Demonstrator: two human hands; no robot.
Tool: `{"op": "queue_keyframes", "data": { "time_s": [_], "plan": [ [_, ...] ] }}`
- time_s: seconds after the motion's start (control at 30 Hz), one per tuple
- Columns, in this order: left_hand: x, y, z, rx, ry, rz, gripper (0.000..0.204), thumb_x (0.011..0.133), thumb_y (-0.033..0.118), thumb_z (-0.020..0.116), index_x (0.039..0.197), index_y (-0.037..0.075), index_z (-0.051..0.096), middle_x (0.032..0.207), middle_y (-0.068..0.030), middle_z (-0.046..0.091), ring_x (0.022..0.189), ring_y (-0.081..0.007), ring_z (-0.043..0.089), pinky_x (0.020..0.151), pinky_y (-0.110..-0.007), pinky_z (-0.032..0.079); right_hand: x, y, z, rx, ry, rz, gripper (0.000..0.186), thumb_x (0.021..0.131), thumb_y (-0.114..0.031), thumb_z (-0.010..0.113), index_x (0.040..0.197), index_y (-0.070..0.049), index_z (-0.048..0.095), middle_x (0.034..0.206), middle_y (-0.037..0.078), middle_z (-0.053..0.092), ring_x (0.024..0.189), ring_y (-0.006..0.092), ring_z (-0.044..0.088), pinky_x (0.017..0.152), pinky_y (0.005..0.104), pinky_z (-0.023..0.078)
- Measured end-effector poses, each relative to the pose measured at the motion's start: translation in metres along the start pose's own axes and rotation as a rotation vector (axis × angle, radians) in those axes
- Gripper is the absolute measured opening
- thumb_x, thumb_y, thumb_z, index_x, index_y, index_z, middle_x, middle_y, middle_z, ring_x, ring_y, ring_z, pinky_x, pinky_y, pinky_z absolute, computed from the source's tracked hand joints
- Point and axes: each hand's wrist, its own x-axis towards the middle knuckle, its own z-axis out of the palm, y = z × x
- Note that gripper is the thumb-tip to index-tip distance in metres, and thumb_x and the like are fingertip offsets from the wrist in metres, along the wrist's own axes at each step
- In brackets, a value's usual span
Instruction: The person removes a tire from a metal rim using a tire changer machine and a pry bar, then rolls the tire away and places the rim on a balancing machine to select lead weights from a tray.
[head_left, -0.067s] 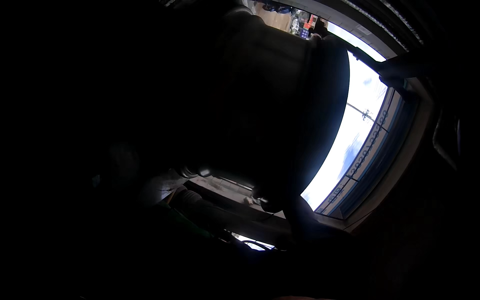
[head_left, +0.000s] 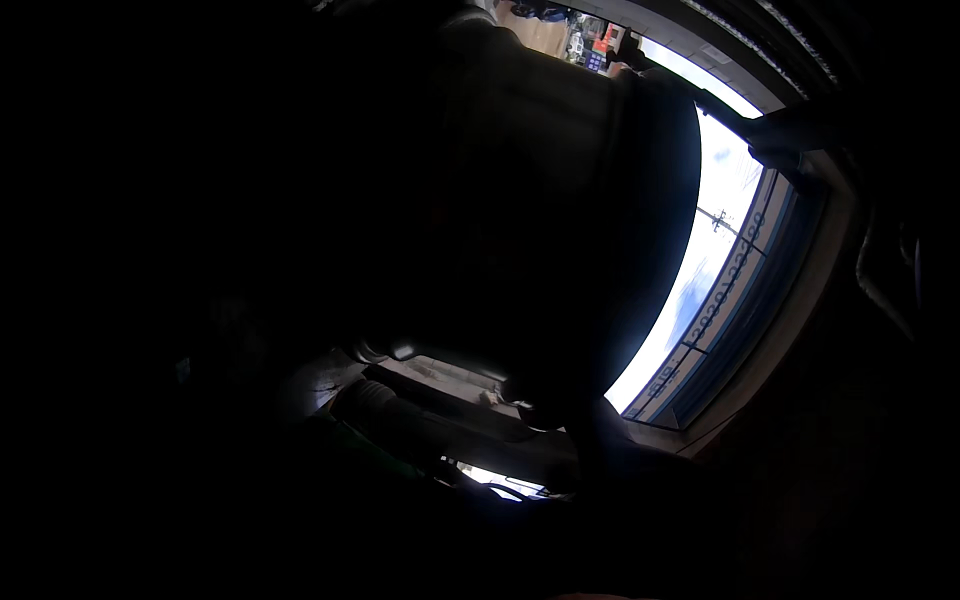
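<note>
Neither of my hands can be made out in the darkness. A large dark rounded shape [head_left: 560, 120] fills the middle, with bright light along its right edge; its kind is too dark to tell. Below it lies a dark ribbed piece [head_left: 368, 400], beside a small shiny rounded part [head_left: 402, 352]. To the left of these is a faintly lit pale patch [head_left: 325, 385] that I cannot identify. A small reddish sliver [head_left: 590, 597] shows at the lower edge, too little to name.
Past the dark shape's right edge is bright sky [head_left: 725, 150], with a blue and white sign board [head_left: 725, 285] beside it. A dark bar [head_left: 730, 120] crosses at the upper right. Coloured objects [head_left: 590, 48] stand beside a brown surface [head_left: 535, 32] at the top.
The bright opening, the sign board and the coloured objects have shifted slightly left in the view. No hand is seen moving.
</note>
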Motion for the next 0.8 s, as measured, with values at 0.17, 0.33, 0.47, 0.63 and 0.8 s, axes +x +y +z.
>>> {"op": "queue_keyframes", "data": {
  "time_s": [0.17, 0.33, 0.47, 0.63, 0.8],
  "plan": [
    [0.033, 0.027, 0.029, -0.01, -0.083, 0.043, 0.033, 0.101, 0.026, 0.044, 0.109, -0.002, 0.061, 0.102, -0.0237, 0.065, 0.095, -0.0392, 0.063, 0.084, -0.051, 0.05, -0.018, 0.014, 0.005, 0.018, 0.075, 0.074, 0.03, 0.099, -0.031, 0.045, 0.098, -0.009, 0.065, 0.081, 0.003, 0.066, 0.071, 0.0181, 0.064, 0.063, 0.0305, 0.054],
    [0.045, 0.05, 0.052, -0.022, -0.133, 0.059, 0.034, 0.101, 0.026, 0.044, 0.11, -0.002, 0.061, 0.103, -0.0238, 0.065, 0.096, -0.0391, 0.063, 0.084, -0.052, 0.05, -0.027, 0.009, 0.008, 0.019, 0.125, 0.092, 0.031, 0.099, -0.032, 0.044, 0.098, -0.009, 0.065, 0.081, 0.003, 0.065, 0.071, 0.0181, 0.064, 0.063, 0.0307, 0.054],
    [0.042, 0.051, 0.058, -0.036, -0.16, 0.061, 0.034, 0.101, 0.026, 0.044, 0.11, -0.002, 0.06, 0.103, -0.0238, 0.065, 0.096, -0.039, 0.063, 0.084, -0.052, 0.049, -0.03, 0.01, 0.013, 0.022, 0.139, 0.118, 0.032, 0.099, -0.032, 0.044, 0.098, -0.009, 0.065, 0.08, 0.003, 0.065, 0.07, 0.0181, 0.064, 0.062, 0.0308, 0.054],
    [0.041, 0.044, 0.059, -0.034, -0.177, 0.046, 0.034, 0.102, 0.026, 0.044, 0.111, -0.002, 0.06, 0.103, -0.0238, 0.065, 0.096, -0.0389, 0.062, 0.085, -0.052, 0.049, -0.034, 0.013, 0.018, 0.023, 0.146, 0.154, 0.032, 0.099, -0.033, 0.043, 0.098, -0.009, 0.065, 0.08, 0.003, 0.065, 0.07, 0.018, 0.064, 0.062, 0.031, 0.054],
    [0.043, 0.036, 0.052, -0.028, -0.158, 0.046, 0.035, 0.102, 0.027, 0.044, 0.112, -0.002, 0.06, 0.104, -0.0238, 0.065, 0.097, -0.0388, 0.062, 0.085, -0.052, 0.049, -0.035, 0.015, 0.02, 0.04, 0.135, 0.165, 0.033, 0.1, -0.034, 0.043, 0.098, -0.009, 0.064, 0.08, 0.004, 0.065, 0.069, 0.018, 0.064, 0.061, 0.0312, 0.053]
  ]
}}
